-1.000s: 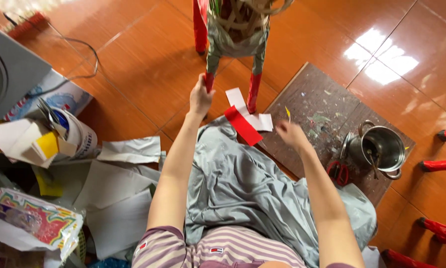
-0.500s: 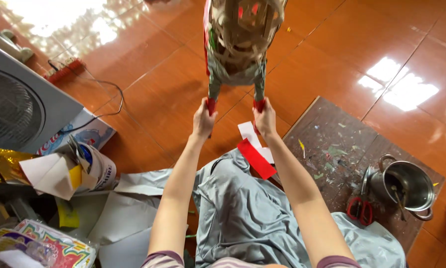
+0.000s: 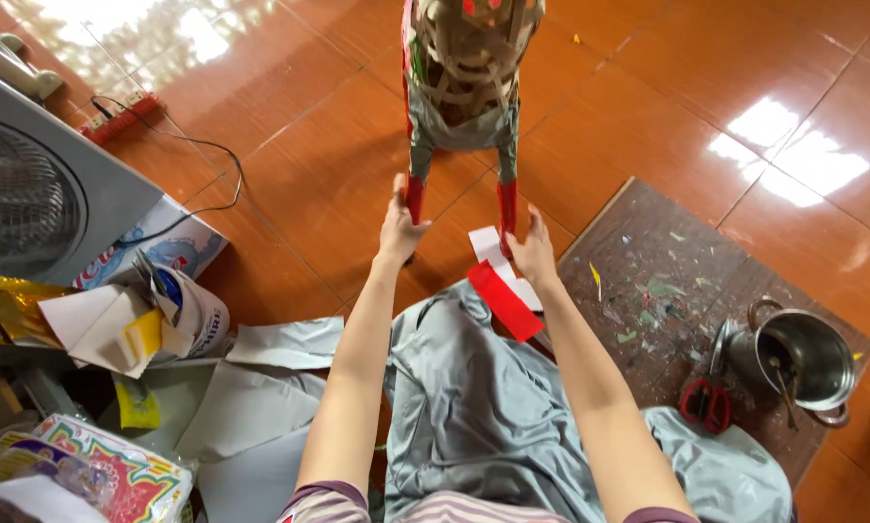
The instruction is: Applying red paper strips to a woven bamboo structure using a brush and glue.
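The left hand (image 3: 399,228) and right hand (image 3: 532,254) each close around a red leg (image 3: 413,199) of the woven frame figure (image 3: 464,77); uneven pulling could likely tip it or tear the paper.

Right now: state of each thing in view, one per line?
Left hand: gripping the left red leg of the frame.
Right hand: gripping the right red leg.
Woven frame: upright on the floor, partly papered.
Red strip: lying flat on grey cloth.
Metal pot: upright, open.
Scissors: lying on board.
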